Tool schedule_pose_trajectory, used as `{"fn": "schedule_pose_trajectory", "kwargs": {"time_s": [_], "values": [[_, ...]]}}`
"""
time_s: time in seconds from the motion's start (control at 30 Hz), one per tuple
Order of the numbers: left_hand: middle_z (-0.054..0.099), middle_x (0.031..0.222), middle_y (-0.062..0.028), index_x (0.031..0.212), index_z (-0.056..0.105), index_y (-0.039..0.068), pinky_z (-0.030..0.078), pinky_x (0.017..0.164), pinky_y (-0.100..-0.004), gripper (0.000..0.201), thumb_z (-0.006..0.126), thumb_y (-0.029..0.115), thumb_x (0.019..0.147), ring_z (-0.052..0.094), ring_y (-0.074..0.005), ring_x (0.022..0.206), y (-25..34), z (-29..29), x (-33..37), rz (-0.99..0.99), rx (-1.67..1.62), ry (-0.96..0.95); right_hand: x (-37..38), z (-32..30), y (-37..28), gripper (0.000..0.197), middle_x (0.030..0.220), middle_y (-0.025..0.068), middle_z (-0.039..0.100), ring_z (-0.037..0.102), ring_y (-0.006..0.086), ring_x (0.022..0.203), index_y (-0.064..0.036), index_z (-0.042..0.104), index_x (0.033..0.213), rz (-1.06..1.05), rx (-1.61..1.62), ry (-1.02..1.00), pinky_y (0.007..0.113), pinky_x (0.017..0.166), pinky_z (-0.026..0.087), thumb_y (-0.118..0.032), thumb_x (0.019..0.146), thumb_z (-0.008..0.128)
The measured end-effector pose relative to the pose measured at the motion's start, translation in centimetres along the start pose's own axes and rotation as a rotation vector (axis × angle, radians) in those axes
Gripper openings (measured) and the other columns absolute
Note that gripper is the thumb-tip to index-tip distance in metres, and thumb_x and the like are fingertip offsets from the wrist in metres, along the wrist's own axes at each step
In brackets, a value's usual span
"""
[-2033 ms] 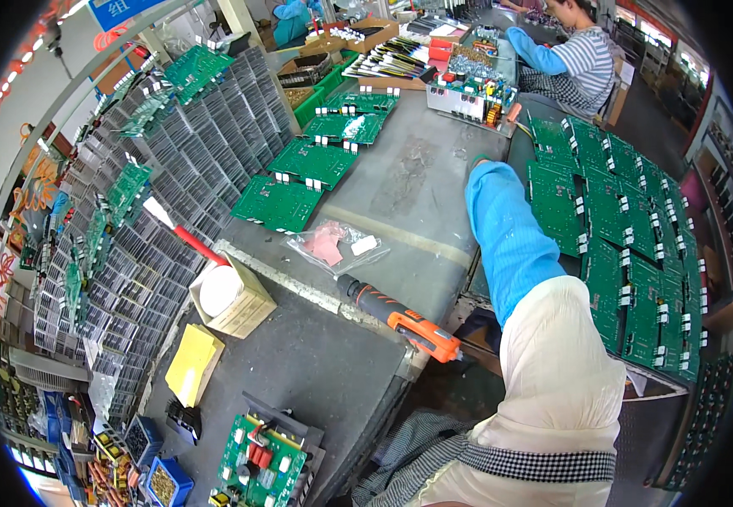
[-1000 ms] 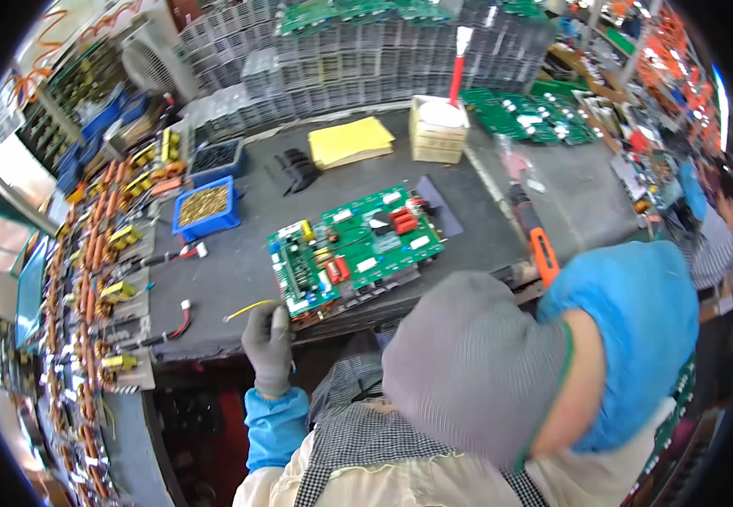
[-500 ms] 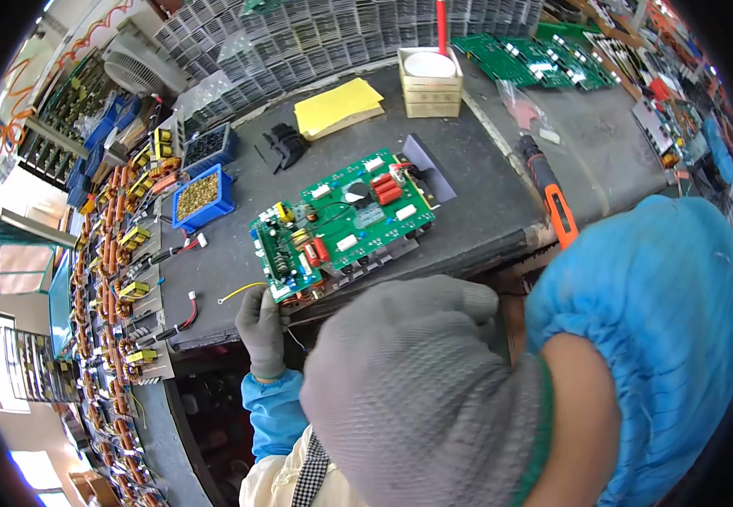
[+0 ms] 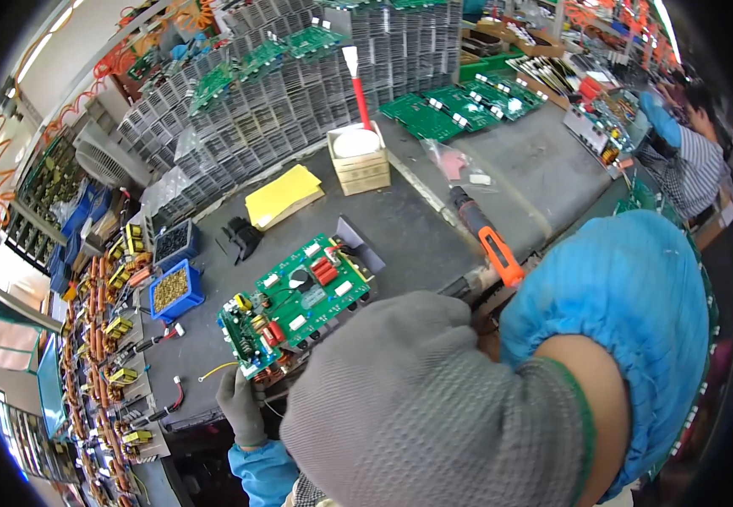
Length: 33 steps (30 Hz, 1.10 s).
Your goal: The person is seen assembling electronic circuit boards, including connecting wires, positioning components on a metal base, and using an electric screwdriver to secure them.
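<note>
A green circuit board assembly [image 4: 311, 297] with red, white and yellow parts lies near the bench's front edge. At its near left corner, my left hand [image 4: 240, 407], in a grey glove, has its fingers bent against the board's edge. A yellow wire [image 4: 218, 369] sticks out beside those fingertips. My right hand [image 4: 434, 406], also gloved, looms close in front of the board and covers the near bench edge. Its back and wrist show, but its fingers are hidden, and so is anything in them. An orange and black power screwdriver [image 4: 486, 237] lies beyond it.
On the dark bench [image 4: 299, 198] are a blue bin of brass-coloured screws [image 4: 175, 291], a dark bin [image 4: 175, 243], a black part [image 4: 243, 237], yellow sheets [image 4: 284, 196] and a box with a brush [image 4: 358, 173]. More green boards [image 4: 459, 110] lie behind. A co-worker [image 4: 692, 156] sits far right.
The view has turned right, so the bench and board sit further left and lower. A co-worker has come into sight. My left hand stays at the board's corner; my right hand stays close in front.
</note>
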<state>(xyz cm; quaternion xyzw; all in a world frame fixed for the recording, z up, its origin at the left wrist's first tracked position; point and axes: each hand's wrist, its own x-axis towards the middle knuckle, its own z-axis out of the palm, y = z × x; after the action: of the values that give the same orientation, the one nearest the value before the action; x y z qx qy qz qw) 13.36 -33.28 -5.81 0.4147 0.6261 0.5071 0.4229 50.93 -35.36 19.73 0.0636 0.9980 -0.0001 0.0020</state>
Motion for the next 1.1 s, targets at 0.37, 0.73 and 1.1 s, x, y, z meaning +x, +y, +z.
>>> {"fn": "schedule_pose_trajectory", "kwargs": {"time_s": [0.37, 0.73, 1.1], "values": [[0.069, 0.086, -0.0029, 0.107, 0.073, 0.0, 0.045, 0.061, -0.0292, 0.034, 0.063, 0.032, 0.106, 0.059, -0.0124, 0.069, -3.1, -2.7, 2.0, 0.129, -0.052, -0.133, -1.4, 0.6, -0.1, 0.026, 0.075, 0.0138, 0.072, 0.072, 0.0361, 0.071, -0.0058, 0.077, 0.087, 0.033, 0.045, 0.005, 0.046, 0.067, 0.058, -0.028, 0.092, 0.066], [0.071, 0.074, -0.0042, 0.097, 0.073, 0.0, 0.045, 0.05, -0.0241, 0.041, 0.056, 0.036, 0.109, 0.058, -0.0079, 0.056, 3.0, 0.0, 0.6, -0.143, 0.197, -0.327, -2.2, 5.8, -2.7, 0.028, 0.075, 0.0136, 0.072, 0.073, 0.038, 0.073, -0.0056, 0.078, 0.087, 0.443, 0.225, -0.008, 0.047, 0.07, 0.059, -0.03, 0.094, 0.067], [0.068, 0.133, -0.0163, 0.156, 0.041, -0.008, 0.054, 0.085, -0.0295, 0.057, 0.054, 0.026, 0.111, 0.064, -0.0147, 0.096, 1.9, 5.2, -9.2, -0.219, -0.201, -0.989, -3.5, 18.8, -5.2, 0.031, 0.085, 0.0154, 0.073, 0.072, 0.037, 0.08, -0.0052, 0.075, 0.089, 0.586, 0.707, 0.179, 0.047, 0.073, 0.057, -0.034, 0.096, 0.066]]}}
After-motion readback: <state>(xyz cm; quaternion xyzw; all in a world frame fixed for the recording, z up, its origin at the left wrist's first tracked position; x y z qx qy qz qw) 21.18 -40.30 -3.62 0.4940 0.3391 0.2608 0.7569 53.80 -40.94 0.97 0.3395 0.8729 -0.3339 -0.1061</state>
